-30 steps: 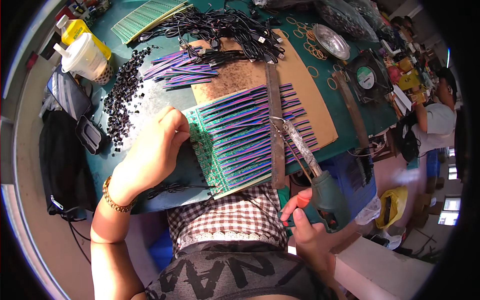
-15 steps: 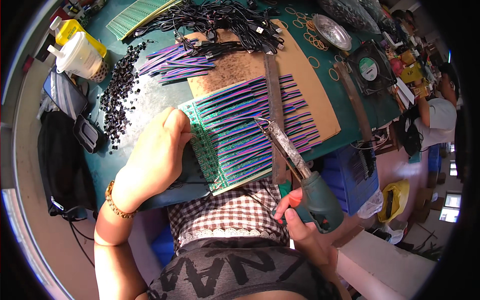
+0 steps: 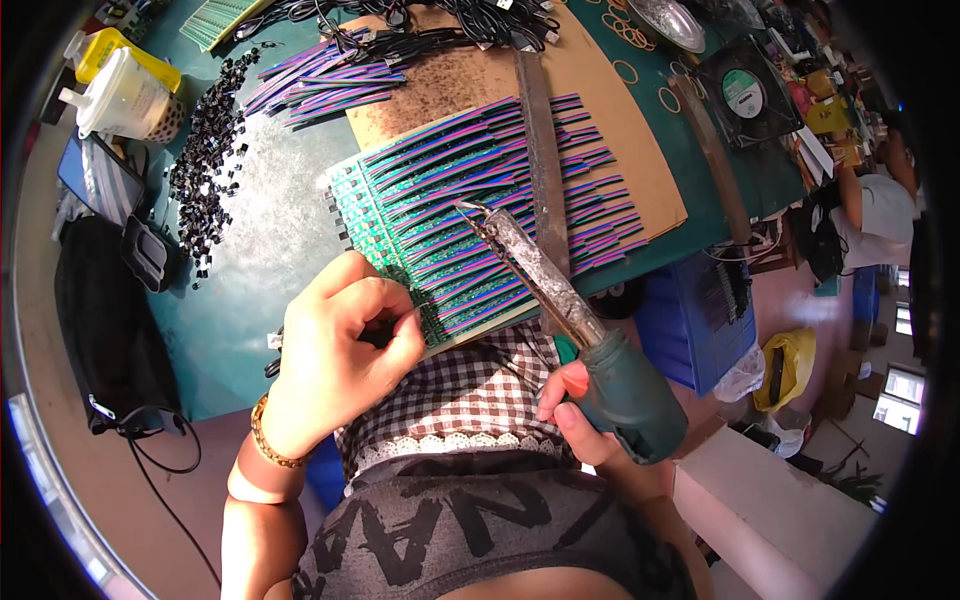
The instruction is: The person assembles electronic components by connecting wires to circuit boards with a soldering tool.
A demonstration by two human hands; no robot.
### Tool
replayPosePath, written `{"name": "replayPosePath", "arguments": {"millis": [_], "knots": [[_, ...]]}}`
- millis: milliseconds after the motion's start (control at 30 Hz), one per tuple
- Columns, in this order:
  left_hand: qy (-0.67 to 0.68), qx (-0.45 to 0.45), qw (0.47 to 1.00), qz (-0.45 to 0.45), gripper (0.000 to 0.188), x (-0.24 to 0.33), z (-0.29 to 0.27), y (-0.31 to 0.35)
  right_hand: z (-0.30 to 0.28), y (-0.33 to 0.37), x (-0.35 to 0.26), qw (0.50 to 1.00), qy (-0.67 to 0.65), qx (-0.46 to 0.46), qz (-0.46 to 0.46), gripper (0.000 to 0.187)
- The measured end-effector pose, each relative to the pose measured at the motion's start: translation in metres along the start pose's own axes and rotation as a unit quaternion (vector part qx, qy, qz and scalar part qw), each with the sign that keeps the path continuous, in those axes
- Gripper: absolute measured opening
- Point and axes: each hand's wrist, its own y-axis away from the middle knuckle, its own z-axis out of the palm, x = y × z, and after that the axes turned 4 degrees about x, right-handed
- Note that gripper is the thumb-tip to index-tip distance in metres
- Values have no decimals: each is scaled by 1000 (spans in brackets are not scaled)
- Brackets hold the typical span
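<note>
A green circuit board panel [image 3: 398, 240] lies tilted on the table edge nearest me, with rows of blue, red and black wire strips [image 3: 480, 215] across it. Small black parts line its left edge. My left hand [image 3: 345, 355], a gold bracelet at its wrist, is closed in a pinch by the board's near left corner; whatever it pinches is too small to make out. In my right hand [image 3: 580, 420] is a soldering iron [image 3: 635, 400] with a dark green handle. Its tip hovers over or touches the wires mid-board; I cannot tell which.
A metal bar [image 3: 545, 170] lies across the wires. Loose black connectors [image 3: 205, 165] are heaped at left, near a lidded cup [image 3: 130, 95]. Wire strips [image 3: 335, 85] and black cables lie at the back. At right are a fan [image 3: 742, 93] and a blue crate [image 3: 700, 320].
My left hand has moved down the board's left edge toward me, uncovering black parts there. The soldering iron's tip has shifted left over the wires. The whole view has also shifted slightly.
</note>
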Motion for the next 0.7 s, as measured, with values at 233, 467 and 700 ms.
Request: {"name": "replayPosePath", "arguments": {"millis": [233, 467, 700], "knots": [[-49, 29, 998, -11, 11, -4, 10, 8, 1, 3, -13, 996, -71, 10, 61, 4], [-61, 72, 995, 26, 14, -7, 15, 8, -9, 27, -22, 987, -89, 20, 131, 6], [-49, 90, 994, 29, 16, -9, 17, 12, -15, 44, -4, 992, -72, -58, 89, 18]]}}
